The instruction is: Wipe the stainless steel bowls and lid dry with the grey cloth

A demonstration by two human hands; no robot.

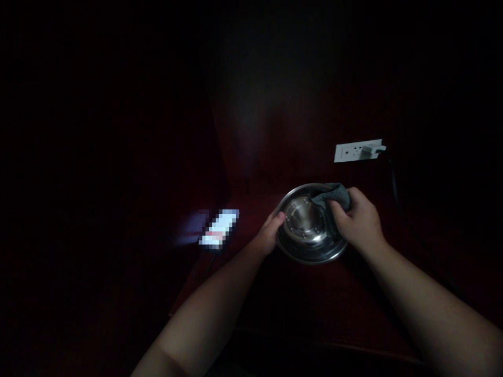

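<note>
A shiny metal bowl (302, 217) is held above the dark red tabletop, its inside facing me. My left hand (270, 233) grips its left side, with the thumb over the rim and the other fingers out of sight behind it. My right hand (359, 220) is closed on a grey-green cloth (334, 201), which is folded over the bowl's right rim and partly lies against the inner wall. The right thumb presses on the cloth; the fingertips are hidden.
To the left, a lit phone (220, 228), its screen blurred out, stands on the dark red tabletop (255, 293) with a thin cable near it. On the back wall is a white socket plate (349, 152) with a plugged-in charger (372, 151) and its cord. The surroundings are very dark.
</note>
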